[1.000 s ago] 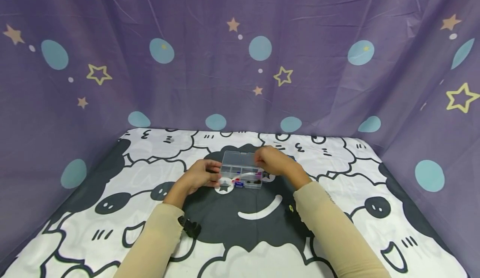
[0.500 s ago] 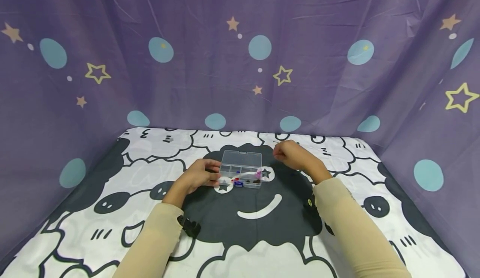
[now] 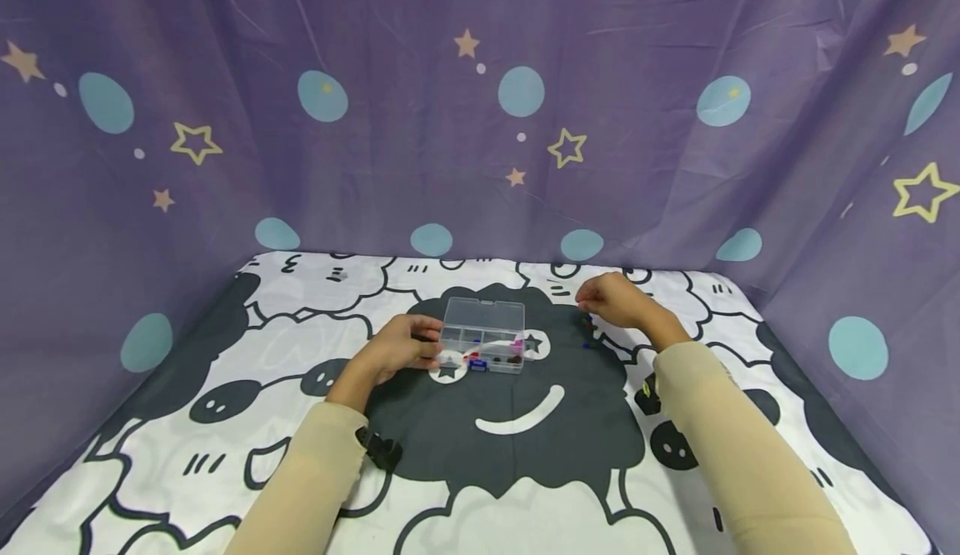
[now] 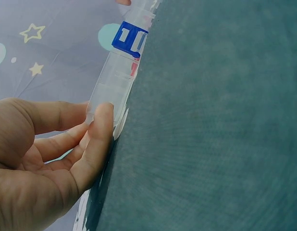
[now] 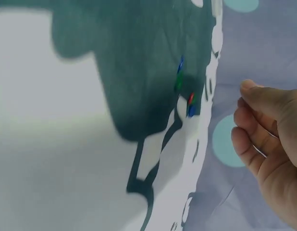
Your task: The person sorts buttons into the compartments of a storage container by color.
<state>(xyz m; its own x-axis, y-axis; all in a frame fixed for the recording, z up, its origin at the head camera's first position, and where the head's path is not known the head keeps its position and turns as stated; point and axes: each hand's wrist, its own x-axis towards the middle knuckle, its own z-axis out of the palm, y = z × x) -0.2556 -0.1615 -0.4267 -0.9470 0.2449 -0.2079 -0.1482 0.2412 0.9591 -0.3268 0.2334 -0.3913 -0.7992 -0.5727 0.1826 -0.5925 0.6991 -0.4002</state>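
A clear plastic compartment box [image 3: 483, 315] stands with its lid up in the middle of the table, small red, pink and dark pieces in its front compartments. Its blue latch [image 4: 130, 39] shows in the left wrist view. My left hand [image 3: 393, 347] grips the box's left end between thumb and fingers. To the right of the box, my right hand [image 3: 615, 298] hovers with fingers loosely bent; nothing shows between the fingertips. Below it lie small blue, green and red pieces [image 5: 191, 105] on the cloth, too small to name.
A cartoon-sheep cloth [image 3: 517, 463] in black and white covers the table. A purple curtain [image 3: 420, 163] with stars and ovals hangs behind it and along the sides. Dark wrist devices [image 3: 381, 452] sit on both forearms.
My right hand has moved away from the box, rightward, to above the small coloured pieces, and its fingers have loosened. My left hand keeps its grip on the box.
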